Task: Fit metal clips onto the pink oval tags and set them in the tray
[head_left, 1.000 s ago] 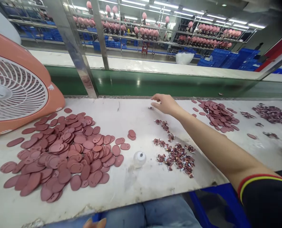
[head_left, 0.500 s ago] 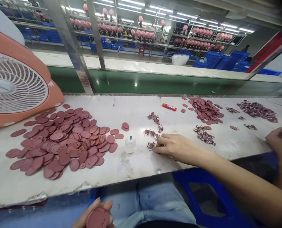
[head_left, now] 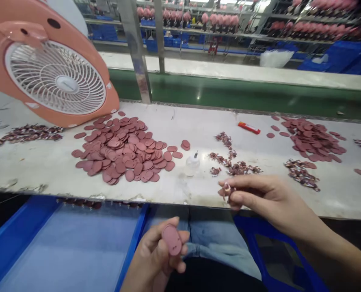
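Left hand: fingers curled, holds one oval maroon disc above the lap. Right hand: thumb and fingertips pinch a small maroon piece, partly covered, shape indistinct. Beyond, on the table: needle-tipped bottle; disc pile; orange fan, cut off.

One left hand, one right hand, two heaps of reddish ovals, one fan, one bottle, one red stick.

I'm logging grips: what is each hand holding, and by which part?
The left hand holds a reddish oval disc by its edges, between thumb and fingers. The right hand pinches a small dark-red piece; which part is gripped cannot be told.
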A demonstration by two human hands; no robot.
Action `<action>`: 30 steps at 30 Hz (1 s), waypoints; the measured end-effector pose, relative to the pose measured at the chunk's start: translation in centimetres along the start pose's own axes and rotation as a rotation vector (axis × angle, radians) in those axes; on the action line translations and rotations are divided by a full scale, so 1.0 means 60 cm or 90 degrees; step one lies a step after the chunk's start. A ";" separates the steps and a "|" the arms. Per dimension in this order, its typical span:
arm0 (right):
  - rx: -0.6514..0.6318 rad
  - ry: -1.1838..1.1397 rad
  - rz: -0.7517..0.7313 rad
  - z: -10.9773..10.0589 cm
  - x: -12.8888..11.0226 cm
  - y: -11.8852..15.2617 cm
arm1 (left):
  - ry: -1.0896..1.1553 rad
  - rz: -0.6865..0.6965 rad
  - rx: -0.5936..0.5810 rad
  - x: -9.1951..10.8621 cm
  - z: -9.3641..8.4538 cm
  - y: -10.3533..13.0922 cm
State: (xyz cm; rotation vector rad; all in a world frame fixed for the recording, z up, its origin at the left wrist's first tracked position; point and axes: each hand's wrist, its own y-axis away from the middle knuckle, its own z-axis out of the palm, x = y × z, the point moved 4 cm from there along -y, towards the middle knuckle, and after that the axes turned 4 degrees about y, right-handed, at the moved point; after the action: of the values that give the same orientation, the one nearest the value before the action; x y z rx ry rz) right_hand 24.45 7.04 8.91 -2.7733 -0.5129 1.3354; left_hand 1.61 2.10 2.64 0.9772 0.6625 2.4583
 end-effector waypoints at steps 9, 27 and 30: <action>-0.159 -0.320 0.120 0.081 -0.051 0.016 | -0.015 -0.104 -0.118 -0.019 -0.001 -0.001; -0.179 -0.120 -0.035 0.081 -0.077 0.003 | -0.020 -0.121 -0.165 -0.028 -0.008 -0.002; -0.181 -0.104 -0.051 0.081 -0.078 0.002 | -0.021 -0.122 -0.164 -0.029 -0.007 -0.004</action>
State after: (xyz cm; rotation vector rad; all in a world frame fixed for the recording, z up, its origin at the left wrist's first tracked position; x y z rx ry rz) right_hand 18.03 4.93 9.36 -2.8314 -0.8765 1.5927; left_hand 2.51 1.29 1.34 0.8113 0.3954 2.2836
